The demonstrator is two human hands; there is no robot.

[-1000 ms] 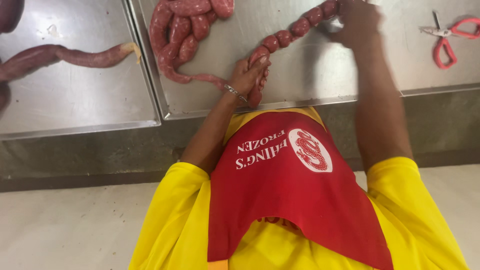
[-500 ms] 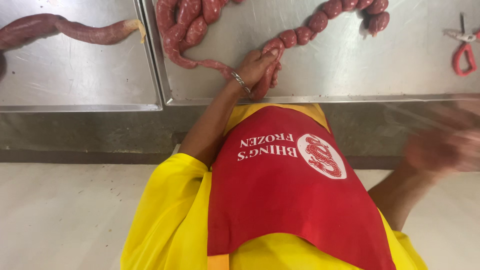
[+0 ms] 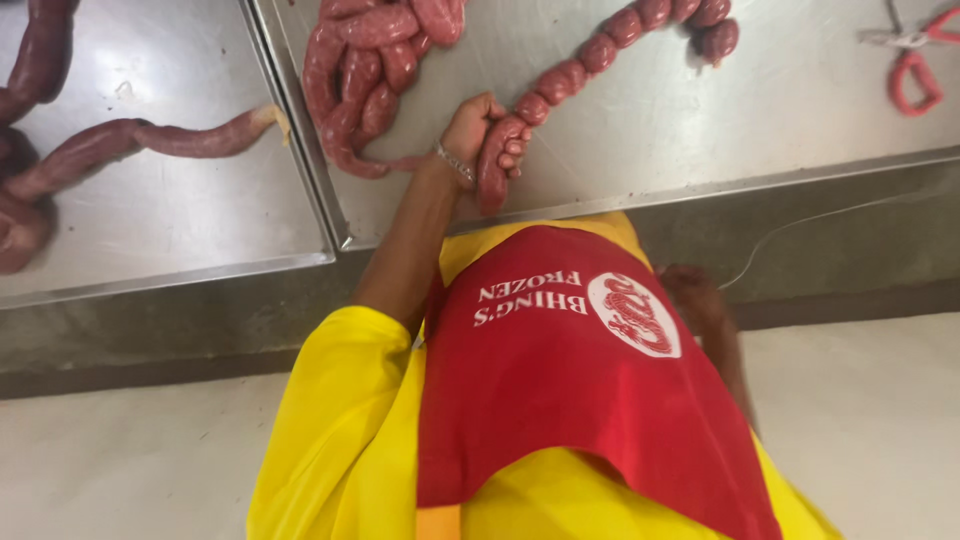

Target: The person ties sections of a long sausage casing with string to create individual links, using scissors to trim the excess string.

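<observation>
Left hand (image 3: 487, 130) is gripping the sausage string (image 3: 590, 55) at the steel bench (image 3: 800, 130) edge. Right hand (image 3: 695, 295) is hanging below by the red apron (image 3: 570, 400), grip unclear.

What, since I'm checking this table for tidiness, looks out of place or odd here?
Nothing is spilled. Two small oddities: a thin thread trails loose over the table's front, toward the right hand, and the sausage chain gripped by the left hand ends right at the table edge.

Steel worktop (image 3: 800, 110) in two sheets, grey concrete ledge (image 3: 150, 320), pale floor (image 3: 120, 460)
</observation>
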